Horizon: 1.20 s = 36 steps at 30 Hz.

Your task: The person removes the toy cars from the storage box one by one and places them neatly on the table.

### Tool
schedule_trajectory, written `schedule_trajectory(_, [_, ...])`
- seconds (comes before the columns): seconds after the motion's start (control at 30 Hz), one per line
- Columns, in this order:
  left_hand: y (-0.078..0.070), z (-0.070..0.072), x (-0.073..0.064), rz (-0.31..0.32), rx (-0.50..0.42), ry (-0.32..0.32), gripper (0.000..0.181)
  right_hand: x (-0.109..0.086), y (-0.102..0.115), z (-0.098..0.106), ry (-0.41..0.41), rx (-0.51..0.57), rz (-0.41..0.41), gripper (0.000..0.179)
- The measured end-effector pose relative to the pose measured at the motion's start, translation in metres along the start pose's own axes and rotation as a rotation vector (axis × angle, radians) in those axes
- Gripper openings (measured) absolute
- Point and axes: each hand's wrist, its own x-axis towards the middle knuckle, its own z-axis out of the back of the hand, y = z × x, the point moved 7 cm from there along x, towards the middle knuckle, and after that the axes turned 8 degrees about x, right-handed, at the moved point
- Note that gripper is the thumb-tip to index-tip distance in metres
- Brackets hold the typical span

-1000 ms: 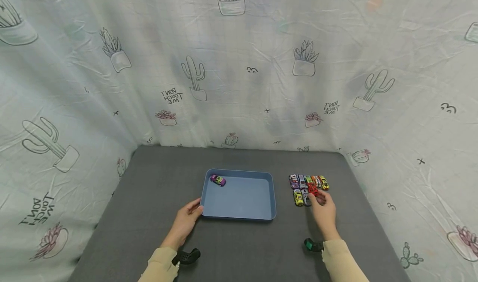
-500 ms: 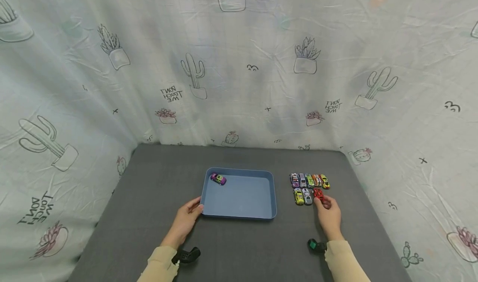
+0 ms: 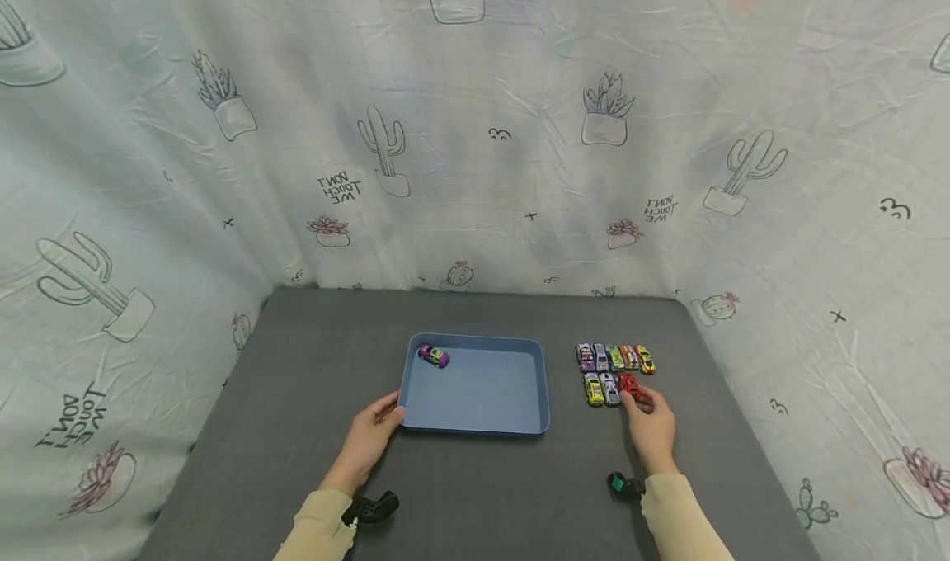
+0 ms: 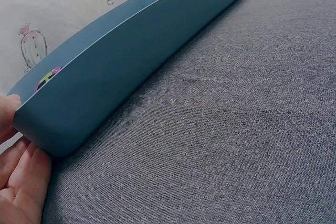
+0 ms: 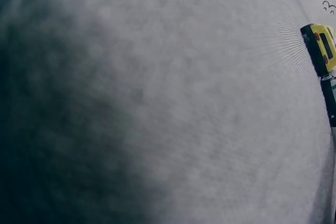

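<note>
My left hand [image 3: 366,444] holds the near left corner of a shallow blue tray [image 3: 490,392]. In the left wrist view its thumb lies at the rim and the other fingers [image 4: 32,179] are against the outside of the corner. A purple and green toy car [image 3: 434,355] sits in the tray's far left corner. Right of the tray, my right hand [image 3: 653,431] pinches a red toy car [image 3: 628,384] at the right end of the nearer row, beside a silver toy car [image 3: 610,388]. The right wrist view misses this hand; a yellow toy car [image 5: 324,48] shows at its edge.
Several toy cars form a farther row, with a yellow and red one [image 3: 646,360] at its right end. A yellow car [image 3: 593,389] begins the nearer row. Grey cloth covers the table [image 3: 475,495]; a cactus-print curtain [image 3: 475,173] surrounds its back and sides.
The red car in my right hand has come off the other cars, toward me and right, then shifted slightly left to beside the silver car. My left hand and the tray stay put.
</note>
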Motion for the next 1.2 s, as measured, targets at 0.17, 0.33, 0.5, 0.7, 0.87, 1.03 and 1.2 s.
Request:
schedule_trajectory(0.17, [0.0003,0.0001,-0.0007,-0.006,0.005,-0.009,0.048,0.0002,-0.0006,0.0002,-0.004,-0.018,0.013,0.057])
schedule_trajectory(0.33, [0.0020,0.0002,-0.0006,0.005,0.001,-0.007,0.047,-0.0007,0.0027,0.0009,-0.009,-0.031,0.061,0.053])
schedule_trajectory(0.5, [0.0044,0.0001,0.0002,0.009,-0.004,-0.004,0.047,-0.0005,0.0025,0.0007,-0.008,-0.048,0.079,0.048])
schedule_trajectory(0.7, [0.0037,-0.0004,0.0001,0.013,-0.007,-0.008,0.047,0.0023,-0.0001,-0.0018,0.009,-0.067,0.066,0.042])
schedule_trajectory(0.87, [0.0032,-0.0005,0.0003,0.010,-0.004,-0.009,0.047,0.0035,0.0009,-0.0016,0.017,-0.063,0.052,0.042])
schedule_trajectory(1.03, [0.0048,-0.0006,0.0005,0.010,0.006,-0.011,0.047,0.0018,0.0000,-0.0008,0.046,-0.013,0.019,0.052])
schedule_trajectory(1.2, [0.0065,0.0002,0.0019,0.008,0.004,-0.013,0.046,-0.0014,0.0045,0.0009,0.050,0.030,0.009,0.064])
